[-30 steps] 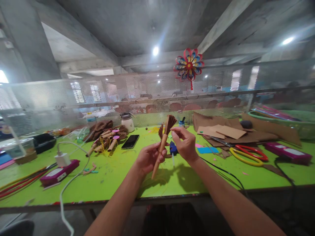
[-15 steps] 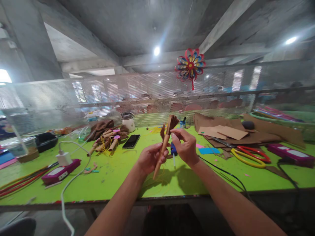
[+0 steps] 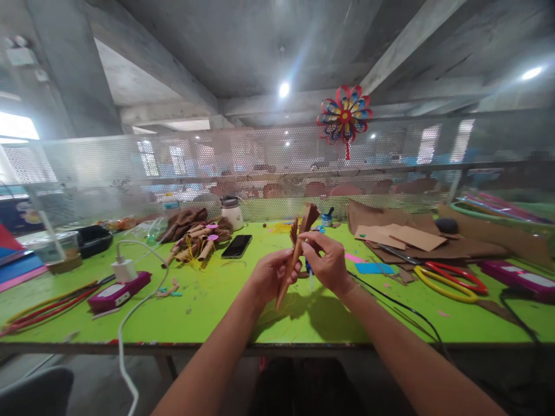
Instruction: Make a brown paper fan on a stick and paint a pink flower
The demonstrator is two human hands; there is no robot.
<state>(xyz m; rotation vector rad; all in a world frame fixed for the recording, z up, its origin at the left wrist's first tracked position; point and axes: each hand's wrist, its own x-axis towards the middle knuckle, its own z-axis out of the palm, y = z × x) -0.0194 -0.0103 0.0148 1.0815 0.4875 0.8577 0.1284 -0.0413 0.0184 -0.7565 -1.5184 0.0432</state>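
A rolled brown paper piece (image 3: pixel 287 281) with fringed, fanned-out ends at its top stands slanted above the green table. My left hand (image 3: pixel 274 274) has its fingers wrapped round the lower roll. My right hand (image 3: pixel 326 260) pinches the roll near the base of the fringe with thumb and forefinger. Behind the hands, a blue glue gun (image 3: pixel 308 267) is partly hidden, its black cable leading off to the right.
Left of the hands are a black phone (image 3: pixel 236 246), a bundle of brown paper rolls (image 3: pixel 197 245) and a purple power strip (image 3: pixel 119 293). Rightward are brown paper sheets (image 3: pixel 418 237), scissors (image 3: pixel 446 283) and a blue paper strip (image 3: pixel 374 268).
My right hand has come to the roll, its fingertips now on it below the fringe. The camera view has shifted slightly left, and my left hand keeps its hold.
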